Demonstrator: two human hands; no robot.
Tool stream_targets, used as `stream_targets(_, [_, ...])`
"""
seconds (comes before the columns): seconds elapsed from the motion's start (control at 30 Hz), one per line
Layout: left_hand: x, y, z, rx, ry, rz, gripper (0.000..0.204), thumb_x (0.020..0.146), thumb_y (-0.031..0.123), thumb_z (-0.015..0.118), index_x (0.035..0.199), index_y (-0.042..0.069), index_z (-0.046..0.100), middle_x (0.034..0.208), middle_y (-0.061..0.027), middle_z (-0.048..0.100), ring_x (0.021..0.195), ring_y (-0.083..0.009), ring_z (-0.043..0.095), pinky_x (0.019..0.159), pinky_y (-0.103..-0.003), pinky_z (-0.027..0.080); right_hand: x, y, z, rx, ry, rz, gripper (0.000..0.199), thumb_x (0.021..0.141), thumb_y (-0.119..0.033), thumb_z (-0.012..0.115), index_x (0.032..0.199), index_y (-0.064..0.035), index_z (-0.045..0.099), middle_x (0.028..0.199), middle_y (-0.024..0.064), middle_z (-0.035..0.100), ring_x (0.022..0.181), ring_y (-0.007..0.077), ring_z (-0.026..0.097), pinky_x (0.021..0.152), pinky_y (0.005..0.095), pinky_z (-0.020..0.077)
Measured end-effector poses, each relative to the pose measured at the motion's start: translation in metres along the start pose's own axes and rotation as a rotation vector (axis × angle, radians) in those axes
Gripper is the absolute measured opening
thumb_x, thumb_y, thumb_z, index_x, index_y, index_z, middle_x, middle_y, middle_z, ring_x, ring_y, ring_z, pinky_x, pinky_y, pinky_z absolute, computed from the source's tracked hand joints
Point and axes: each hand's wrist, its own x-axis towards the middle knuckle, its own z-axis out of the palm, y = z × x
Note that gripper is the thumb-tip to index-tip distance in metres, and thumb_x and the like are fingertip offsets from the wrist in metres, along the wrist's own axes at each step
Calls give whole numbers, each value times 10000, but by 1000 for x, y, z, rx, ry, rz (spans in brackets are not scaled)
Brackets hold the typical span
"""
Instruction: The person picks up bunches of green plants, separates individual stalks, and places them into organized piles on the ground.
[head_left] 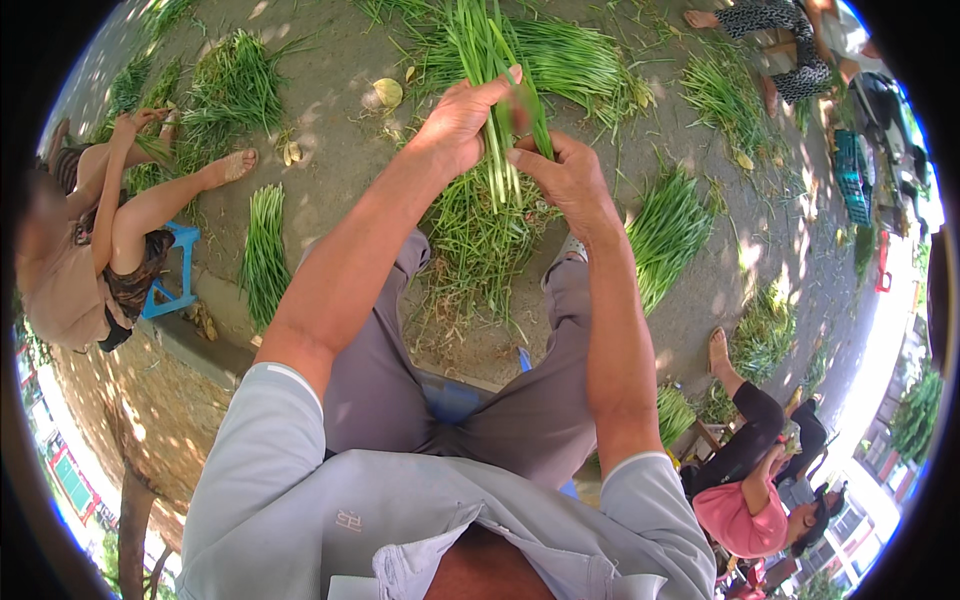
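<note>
Dappled ground [340,150] carries one tied-looking green sheaf [265,255] and, near its curb edge [200,350], a loose heap of trimmings [475,250]. I record the bunch of chive-like stalks [497,165] above that heap, grasped by the left hand [455,125]; the right hand [568,180] pinches at its side.

Two hands [455,128] [568,183] are holding one stalk bunch [479,48]. At least five green heaps [672,235] are lying about; three or more other people [70,285] are showing.
</note>
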Motion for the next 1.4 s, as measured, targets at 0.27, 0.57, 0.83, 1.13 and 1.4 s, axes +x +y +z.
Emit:
stream_targets(0.27, [-8,5,6,111,21,10,293,909,284,741,1006,26,643,854,-76,671,751,-147,657,672,-300,578,-1,-3,-5,43,177,41,180,863,-177,705,911,-4,704,709,-55,528,625,53,427,547,262,330])
stream_targets(0.57, [-4,6,-3,165,-77,-11,281,888,233,769,1011,16,641,900,-79,665,752,-141,671,659,-281,579,1,1,-10,146,202,-30,210,886,-202,707,964,-9,682,678,-61,502,591,46,412,527,253,315])
stream_targets(0.83, [-5,7,-5,197,-153,24,240,902,246,755,1008,46,676,816,-17,648,687,-93,621,615,-252,537,-2,-6,-10,299,76,48,194,905,-220,692,987,-46,667,607,-88,433,496,25,336,456,232,235])
stream_targets(1.13, [-6,7,-1,166,-63,14,261,908,290,747,984,54,667,863,-22,666,684,-96,602,626,-270,524,2,-1,-14,534,18,64,184,957,-206,627,1008,-31,655,723,-53,536,499,19,352,438,211,237])
stream_targets(1.4, [-6,9,-1,100,-56,111,286,927,243,722,1091,18,657,953,-46,679,703,-103,623,633,-264,542,0,-2,-20,720,-81,48,205,975,-171,591,1064,12,612,845,12,587,526,31,390,433,198,274])
